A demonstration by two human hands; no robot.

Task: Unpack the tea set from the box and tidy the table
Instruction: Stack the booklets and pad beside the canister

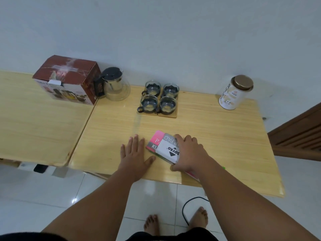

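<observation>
Right hand: The right hand [187,152] lies on top of a small stack of pads [165,147] near the front edge of the table [217,136]. Its fingers curl over the far side and its thumb hooks the near side, so it grips the stack, probably to square it up or lift it away.
Left hand: The left hand [134,153] lies flat on the table just beside the pads. Its fingers are straight and a little spread, and it holds nothing. The thumb tip is close to the stack, maybe to stop it sliding.
Pads: The top one is white and grey with black letters. A pink one pokes out under it.
Teapot: The teapot [115,86] stands at the back, right beside the box [69,79]. It is clear glass with a black lid and a shiny metal part inside.
Cups: Four cups [159,96] sit in a neat square on wooden coasters [169,115] in the middle back of the table. They are clear glass with dark holders and handles. They look empty.
Box: The box is dark red with a picture of the tea set on the front. Its top looks shut.
Tin: A white tin [234,93] with a gold lid stands far off at the back right.
Job: The tea set looks unpacked already. I think only the tidying is left.
</observation>
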